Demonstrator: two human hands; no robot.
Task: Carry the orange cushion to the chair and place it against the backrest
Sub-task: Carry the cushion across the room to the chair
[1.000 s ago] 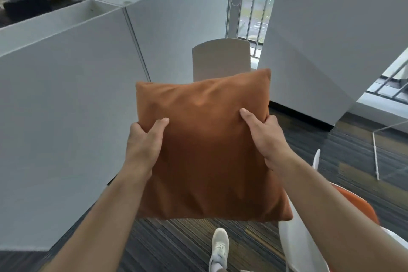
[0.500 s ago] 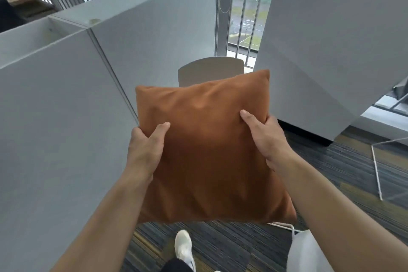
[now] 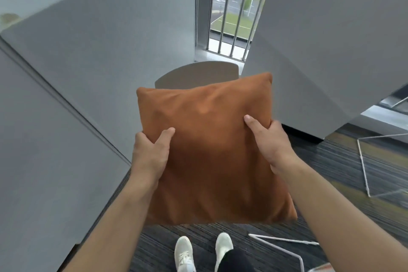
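The orange cushion (image 3: 209,150) fills the centre of the frame, pinched at its side edges by the left hand (image 3: 150,154) and right hand (image 3: 272,146). It hides the seat of the chair (image 3: 198,74) above it, so the cushion may be set down blind and slump forward off the backrest.

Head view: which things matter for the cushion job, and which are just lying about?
Job: cushion, left hand, right hand, chair.
Lying about: partitions, window bars, white wire frame, carpet.
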